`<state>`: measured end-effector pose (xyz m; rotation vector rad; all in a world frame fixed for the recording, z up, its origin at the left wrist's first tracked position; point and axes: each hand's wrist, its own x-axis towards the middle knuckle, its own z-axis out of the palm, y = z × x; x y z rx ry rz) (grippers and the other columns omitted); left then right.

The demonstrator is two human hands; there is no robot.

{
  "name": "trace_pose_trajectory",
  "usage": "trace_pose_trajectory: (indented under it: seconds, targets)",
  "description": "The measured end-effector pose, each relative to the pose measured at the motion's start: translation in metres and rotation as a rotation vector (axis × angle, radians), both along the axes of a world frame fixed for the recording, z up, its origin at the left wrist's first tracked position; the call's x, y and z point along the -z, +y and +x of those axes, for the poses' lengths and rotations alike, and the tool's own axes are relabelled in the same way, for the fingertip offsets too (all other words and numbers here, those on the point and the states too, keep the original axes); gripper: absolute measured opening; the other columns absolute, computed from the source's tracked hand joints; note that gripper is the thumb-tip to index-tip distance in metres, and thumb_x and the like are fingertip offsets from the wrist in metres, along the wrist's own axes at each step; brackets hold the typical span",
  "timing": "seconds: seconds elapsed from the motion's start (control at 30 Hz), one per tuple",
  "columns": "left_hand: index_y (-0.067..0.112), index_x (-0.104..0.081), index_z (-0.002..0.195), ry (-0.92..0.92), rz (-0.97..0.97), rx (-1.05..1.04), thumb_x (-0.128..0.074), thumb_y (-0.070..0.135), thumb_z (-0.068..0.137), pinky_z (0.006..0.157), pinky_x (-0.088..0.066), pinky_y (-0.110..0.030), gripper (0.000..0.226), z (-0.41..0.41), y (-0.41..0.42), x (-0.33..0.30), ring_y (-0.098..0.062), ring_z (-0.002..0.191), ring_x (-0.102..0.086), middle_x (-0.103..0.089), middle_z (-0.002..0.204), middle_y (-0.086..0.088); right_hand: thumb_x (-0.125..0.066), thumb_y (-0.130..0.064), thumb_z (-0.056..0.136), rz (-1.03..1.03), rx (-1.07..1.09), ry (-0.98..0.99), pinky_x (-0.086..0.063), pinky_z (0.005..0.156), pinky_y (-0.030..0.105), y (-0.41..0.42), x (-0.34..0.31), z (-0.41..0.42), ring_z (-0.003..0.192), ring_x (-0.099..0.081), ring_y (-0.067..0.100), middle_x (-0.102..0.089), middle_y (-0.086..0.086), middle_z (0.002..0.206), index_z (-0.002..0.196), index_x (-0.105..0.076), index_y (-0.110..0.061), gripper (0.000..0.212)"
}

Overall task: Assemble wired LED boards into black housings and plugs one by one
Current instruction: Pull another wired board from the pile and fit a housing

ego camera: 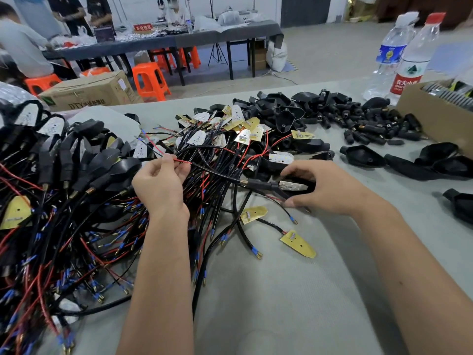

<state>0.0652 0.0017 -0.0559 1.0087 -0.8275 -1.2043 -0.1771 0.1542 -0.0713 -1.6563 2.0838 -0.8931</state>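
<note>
**Q:** Starting at the left, what is your left hand doing?

**A:** My left hand [160,181] is closed in a pinch on the red and black wire leads [183,161], thumb against fingertips, just above the pile of finished units [76,162].

**Q:** How does the cable run from there?

**A:** The black cable [217,173] runs from that pinch rightward and slightly toward me, into the plug [258,185]. Its long axis lies nearly across my body.

**Q:** And at the right end?

**A:** My right hand [317,188] is curled partway around the black housing [304,181], with the LED board [293,186] seated at its mouth, white face up. Thumb underneath, fingers over the top.

**Q:** Which hand governs the next move?

**A:** In my judgement, the right; it is on the housing. Pulling the leads leftward along the cable's axis should draw the plug toward the housing neck.
</note>
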Motion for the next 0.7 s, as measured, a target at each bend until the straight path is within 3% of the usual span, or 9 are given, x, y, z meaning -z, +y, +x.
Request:
trace_pose_trajectory:
  seconds: [0.07,0.13,0.2,0.27,0.37,0.43,0.53,0.6,0.7]
  targets:
    - [-0.002,-0.066,0.089,-0.003,0.009,-0.045,-0.063,0.008,0.101,0.07,-0.059,-0.02,0.016,-0.001,-0.001,0.002,-0.011,0.061,-0.071,-0.066,0.089,-0.013,-0.094,-0.03,0.069,-0.036,0.036,-0.029,-0.048,0.084,0.019,0.002,0.001,-0.004,0.1,-0.065,0.008,-0.07,-0.014,0.102,0.11,-0.066,-0.035,0.05]
    - [0.0,-0.065,0.091,-0.007,0.028,-0.088,-0.062,0.007,0.101,0.068,-0.058,-0.019,0.013,-0.001,-0.002,0.003,-0.011,0.061,-0.073,-0.066,0.097,-0.015,-0.091,-0.032,0.073,-0.077,0.043,-0.081,-0.052,0.084,0.027,0.004,0.001,-0.006,0.099,-0.065,0.015,-0.07,-0.009,0.102,0.108,-0.064,-0.037,0.044]
    - [0.001,-0.063,0.101,-0.011,0.041,-0.144,-0.061,0.005,0.1,0.068,-0.058,-0.018,0.004,-0.001,-0.002,0.002,-0.012,0.063,-0.074,-0.066,0.107,-0.016,-0.086,-0.034,0.08,-0.116,0.031,-0.116,-0.055,0.084,0.033,0.004,-0.001,-0.007,0.093,-0.067,0.016,-0.071,-0.009,0.096,0.098,-0.067,-0.035,0.026]
    - [0.003,-0.055,0.111,-0.051,0.016,-0.252,-0.062,0.004,0.097,0.069,-0.058,-0.018,0.016,-0.002,0.002,0.002,-0.011,0.07,-0.073,-0.062,0.113,-0.016,-0.081,-0.031,0.086,-0.128,0.033,-0.083,-0.056,0.083,0.034,0.003,0.0,-0.007,0.086,-0.068,0.012,-0.072,-0.011,0.088,0.085,-0.071,-0.03,0.009]
    - [0.004,-0.051,0.11,-0.356,-0.168,-0.507,-0.064,0.01,0.088,0.075,-0.05,-0.019,0.026,-0.003,0.012,-0.005,-0.002,0.073,-0.057,-0.057,0.11,-0.009,-0.078,-0.026,0.089,-0.13,0.054,-0.033,-0.054,0.081,0.03,0.0,0.005,-0.007,0.081,-0.066,0.007,-0.072,-0.011,0.082,0.079,-0.072,-0.026,0.012]
    - [0.009,-0.053,0.101,-0.474,-0.42,-0.514,-0.061,0.013,0.084,0.072,-0.048,-0.026,0.02,-0.006,0.019,-0.012,-0.018,0.072,-0.056,-0.057,0.099,-0.007,-0.078,-0.026,0.089,-0.116,0.055,-0.037,-0.052,0.077,0.027,0.0,0.006,-0.008,0.079,-0.065,0.007,-0.071,-0.012,0.08,0.077,-0.072,-0.026,0.013]
    - [0.018,-0.056,0.095,-0.623,-0.7,-0.175,-0.061,0.013,0.087,0.07,-0.052,-0.036,0.011,-0.02,0.026,-0.017,-0.02,0.076,-0.059,-0.06,0.084,0.006,-0.077,-0.023,0.09,-0.121,0.029,-0.059,-0.051,0.074,0.026,0.0,0.006,-0.009,0.077,-0.066,0.007,-0.071,-0.013,0.078,0.076,-0.072,-0.026,0.015]
    - [0.02,-0.063,0.102,-0.841,-0.744,0.178,-0.068,0.022,0.089,0.075,-0.054,-0.041,0.014,-0.034,0.032,-0.014,-0.017,0.085,-0.061,-0.064,0.084,0.016,-0.078,-0.019,0.089,-0.16,0.014,-0.073,-0.051,0.074,0.026,0.0,0.004,-0.01,0.077,-0.066,0.007,-0.071,-0.011,0.078,0.076,-0.072,-0.025,0.015]
    - [0.027,-0.07,0.118,-1.105,-0.749,0.591,-0.079,0.041,0.084,0.086,-0.047,-0.032,0.037,-0.055,0.046,-0.001,-0.013,0.1,-0.057,-0.069,0.095,0.014,-0.079,-0.013,0.088,-0.213,-0.004,-0.094,-0.054,0.074,0.033,-0.001,0.002,-0.009,0.076,-0.067,0.011,-0.072,-0.006,0.078,0.079,-0.074,-0.02,0.013]
